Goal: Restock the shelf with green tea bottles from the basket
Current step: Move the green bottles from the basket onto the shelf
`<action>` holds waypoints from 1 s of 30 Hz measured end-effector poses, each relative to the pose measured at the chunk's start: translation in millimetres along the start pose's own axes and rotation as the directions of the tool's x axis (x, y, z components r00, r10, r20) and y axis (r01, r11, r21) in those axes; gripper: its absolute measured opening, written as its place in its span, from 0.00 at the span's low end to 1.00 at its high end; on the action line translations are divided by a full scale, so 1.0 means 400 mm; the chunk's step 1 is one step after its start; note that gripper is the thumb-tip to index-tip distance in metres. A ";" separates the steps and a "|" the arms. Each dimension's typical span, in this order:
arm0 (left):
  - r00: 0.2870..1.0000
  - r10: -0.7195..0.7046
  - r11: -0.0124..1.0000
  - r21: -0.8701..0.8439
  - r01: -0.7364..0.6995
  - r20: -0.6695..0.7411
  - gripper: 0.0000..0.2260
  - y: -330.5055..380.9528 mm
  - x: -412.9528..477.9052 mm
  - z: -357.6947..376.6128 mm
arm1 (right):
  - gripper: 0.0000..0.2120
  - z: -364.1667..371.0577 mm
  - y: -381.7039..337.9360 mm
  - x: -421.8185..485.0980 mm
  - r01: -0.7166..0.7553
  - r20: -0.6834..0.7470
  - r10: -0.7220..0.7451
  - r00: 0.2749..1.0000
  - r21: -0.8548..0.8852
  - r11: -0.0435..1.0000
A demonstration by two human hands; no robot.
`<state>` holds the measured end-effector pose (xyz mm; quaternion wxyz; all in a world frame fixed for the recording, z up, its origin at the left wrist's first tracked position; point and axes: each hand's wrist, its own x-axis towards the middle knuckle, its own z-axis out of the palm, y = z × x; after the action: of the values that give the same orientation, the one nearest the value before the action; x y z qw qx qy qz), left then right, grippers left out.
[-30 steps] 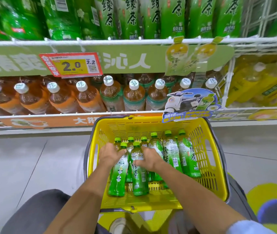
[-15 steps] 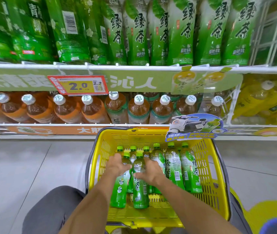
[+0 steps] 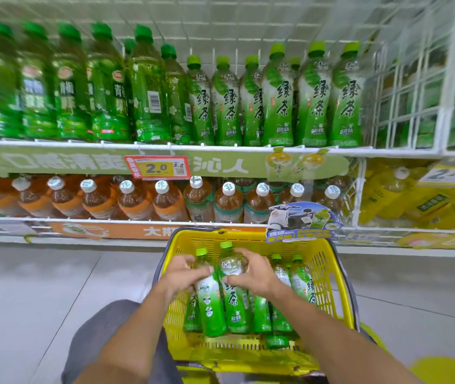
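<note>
Over the yellow basket (image 3: 329,275), the left hand (image 3: 178,275) grips one green tea bottle (image 3: 209,300) by its upper body, and the right hand (image 3: 251,274) clasps a second green tea bottle (image 3: 233,295) touching it. More bottles (image 3: 301,284) lie in the basket, below the shelf row of green tea (image 3: 281,106).

Basket (image 3: 329,273) holding bottles (image 3: 302,284) sits before the shelf (image 3: 220,149).

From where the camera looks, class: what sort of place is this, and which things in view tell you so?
Most likely a shop's drinks aisle. White wire shelves carry rows of bottled tea, a price tag hangs on the shelf edge, and a yellow shopping basket holds more bottles.
</note>
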<state>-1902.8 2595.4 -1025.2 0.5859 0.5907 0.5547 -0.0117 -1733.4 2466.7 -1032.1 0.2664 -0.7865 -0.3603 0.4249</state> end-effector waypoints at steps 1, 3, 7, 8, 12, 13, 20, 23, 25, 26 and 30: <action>1.000 0.026 1.000 -0.006 -0.026 -0.009 0.39 0.018 -0.020 -0.013 | 0.44 -0.014 -0.017 -0.012 0.030 -0.013 -0.030 0.999 0.005 1.000; 0.996 0.082 0.996 -0.032 -0.083 -0.037 0.39 0.056 -0.065 -0.045 | 0.43 -0.035 -0.061 -0.044 0.091 -0.049 -0.090 0.995 0.021 0.996; 0.980 0.183 0.983 -0.009 -0.185 -0.079 0.31 0.121 -0.156 -0.104 | 0.46 -0.062 -0.137 -0.096 0.225 -0.108 -0.217 0.970 0.075 0.971; 0.977 0.195 0.981 -0.007 -0.196 -0.085 0.27 0.137 -0.182 -0.120 | 0.46 -0.072 -0.159 -0.111 0.257 -0.112 -0.248 0.962 0.079 0.963; 0.944 0.290 0.957 0.051 -0.285 -0.157 0.31 0.210 -0.270 -0.183 | 0.45 -0.131 -0.255 -0.170 0.371 -0.147 -0.362 0.920 0.037 0.928; 0.933 0.321 0.947 0.063 -0.314 -0.166 0.32 0.231 -0.283 -0.195 | 0.44 -0.152 -0.278 -0.181 0.399 -0.160 -0.391 0.906 0.019 0.917; 0.820 0.521 0.842 -0.014 -0.539 -0.236 0.35 0.452 -0.408 -0.230 | 0.40 -0.341 -0.460 -0.269 0.565 -0.295 -0.563 0.772 -0.088 0.821; 0.767 0.575 0.795 -0.027 -0.606 -0.287 0.45 0.551 -0.453 -0.239 | 0.40 -0.419 -0.528 -0.301 0.605 -0.354 -0.613 0.706 -0.148 0.782; 0.723 0.623 0.748 -0.042 -0.662 -0.300 0.45 0.619 -0.483 -0.238 | 0.39 -0.467 -0.570 -0.317 0.621 -0.378 -0.628 0.680 -0.158 0.767; 0.703 0.639 0.726 -0.057 -0.685 -0.312 0.45 0.650 -0.492 -0.240 | 0.39 -0.489 -0.590 -0.322 0.625 -0.396 -0.633 0.666 -0.168 0.762; 0.660 0.662 0.674 -0.103 -0.731 -0.356 0.23 0.753 -0.510 -0.241 | 0.41 -0.550 -0.651 -0.327 0.614 -0.467 -0.635 0.615 -0.222 0.757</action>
<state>-1840.9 2623.3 -655.0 0.5230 0.6792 0.3602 0.3680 -1682.4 2494.1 -671.6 0.4679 -0.7002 -0.5344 0.0717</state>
